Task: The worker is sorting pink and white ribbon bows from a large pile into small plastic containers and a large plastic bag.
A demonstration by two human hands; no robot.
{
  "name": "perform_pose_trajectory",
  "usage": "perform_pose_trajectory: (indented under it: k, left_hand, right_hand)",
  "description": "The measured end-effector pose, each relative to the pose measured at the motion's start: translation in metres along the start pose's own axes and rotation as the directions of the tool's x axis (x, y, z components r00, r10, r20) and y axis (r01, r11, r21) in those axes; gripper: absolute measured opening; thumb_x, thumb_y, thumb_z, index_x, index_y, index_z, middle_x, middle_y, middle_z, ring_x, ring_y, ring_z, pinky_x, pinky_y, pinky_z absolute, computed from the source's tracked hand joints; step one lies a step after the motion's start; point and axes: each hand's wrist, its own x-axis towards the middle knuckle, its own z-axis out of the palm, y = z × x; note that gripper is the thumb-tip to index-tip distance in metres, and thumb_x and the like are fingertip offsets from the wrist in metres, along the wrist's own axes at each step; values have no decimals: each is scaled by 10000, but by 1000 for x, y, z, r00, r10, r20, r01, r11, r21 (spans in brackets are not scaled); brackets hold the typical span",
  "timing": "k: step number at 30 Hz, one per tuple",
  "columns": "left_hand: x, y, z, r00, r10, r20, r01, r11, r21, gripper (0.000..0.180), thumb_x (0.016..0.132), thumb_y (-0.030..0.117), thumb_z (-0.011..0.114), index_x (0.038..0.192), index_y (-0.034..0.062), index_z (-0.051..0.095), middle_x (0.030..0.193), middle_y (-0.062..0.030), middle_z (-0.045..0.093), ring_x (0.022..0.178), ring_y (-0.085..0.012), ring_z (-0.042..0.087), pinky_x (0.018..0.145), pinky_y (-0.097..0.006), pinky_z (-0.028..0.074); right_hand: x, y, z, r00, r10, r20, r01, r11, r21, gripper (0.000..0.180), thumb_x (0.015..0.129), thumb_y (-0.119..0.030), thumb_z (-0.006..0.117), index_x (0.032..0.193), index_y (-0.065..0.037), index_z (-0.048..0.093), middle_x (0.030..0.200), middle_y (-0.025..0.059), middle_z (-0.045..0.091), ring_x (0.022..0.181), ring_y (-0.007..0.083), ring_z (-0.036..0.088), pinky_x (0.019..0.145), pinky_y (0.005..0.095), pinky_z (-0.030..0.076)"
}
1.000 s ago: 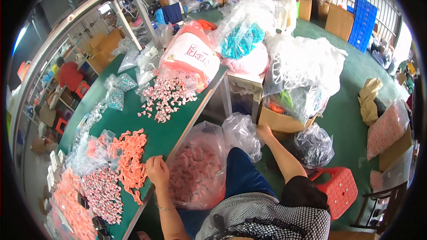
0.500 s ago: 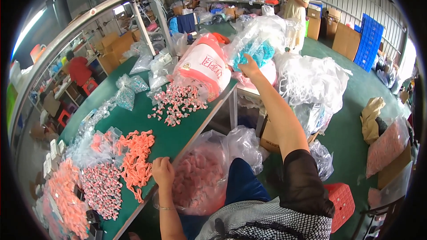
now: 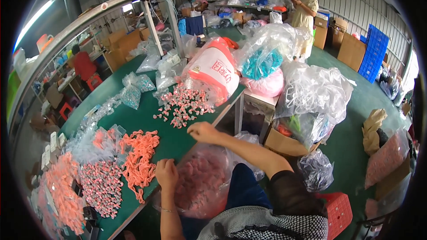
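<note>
My left hand (image 3: 167, 174) is at the table's front edge, its fingers curled closed, right beside a pile of orange cord loops (image 3: 140, 158). Whatever it may hold is hidden. Farther forward, my right hand (image 3: 203, 132) hovers over the same edge with bent, closed fingers, and I cannot make out anything in them. Just beyond it, small pink-and-grey pieces (image 3: 180, 109) spill from a large pink-and-white bag (image 3: 213, 69) lying on its side. A second heap of small pink-and-grey pieces (image 3: 101, 186) lies left of the cord loops.
Below the table edge, a clear bag of pink pieces (image 3: 200, 178) stands by my legs. Clear plastic pouches (image 3: 95, 146) and orange bundles (image 3: 64, 191) cover the table's left. Bags with teal contents (image 3: 262, 63) and white cords (image 3: 311, 89) stand ahead right. A person (image 3: 304, 13) stands beyond.
My right hand has drawn back from the teal-filled bag, toward me and left, to the table edge; its pointing finger has curled in. My left hand has stayed almost in place.
</note>
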Motion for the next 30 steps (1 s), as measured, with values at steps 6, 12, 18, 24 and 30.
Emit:
perform_pose_trajectory:
  k: [6,12,18,24,30]
  left_hand:
    - [-4,2,-3,1000,-8,6,8,1000,17,97,766,7,603,848,49,632,817,-110,579,748,-313,567,639,-410,461]
    - [-1,3,-3,1000,-8,27,8,1000,6,131,755,-3,605,874,45,628,830,-115,576,751,-313,563,642,-415,462]
    - [3,5,-4,999,-16,45,15,1000,8,145,742,-19,603,874,39,624,827,-117,570,755,-312,562,650,-411,465]
    - [-1,3,-2,999,-23,37,23,1000,6,158,737,-4,599,885,41,628,838,-119,572,751,-320,555,660,-424,455]
    - [1,4,-4,999,-26,34,26,1000,-3,149,748,-27,594,884,31,616,831,-122,567,757,-316,555,650,-413,454]
  right_hand:
    - [8,10,56,997,-72,-13,72,996,-59,149,798,-139,573,892,-84,675,867,104,674,840,303,650,743,428,525]
    - [26,17,72,998,-59,-35,53,990,-133,132,813,-145,574,885,-91,670,855,70,671,810,281,648,704,402,525]
    - [27,14,81,996,-7,-89,-8,985,-170,121,804,-126,568,867,-84,662,849,73,666,811,271,645,709,396,522]
    - [23,15,85,987,-81,-138,52,977,-206,88,800,-100,590,861,-83,651,828,81,644,796,282,635,713,402,518]
    - [22,13,84,989,-69,-128,36,969,-244,89,805,-99,594,869,-82,655,836,87,636,809,286,629,718,403,512]
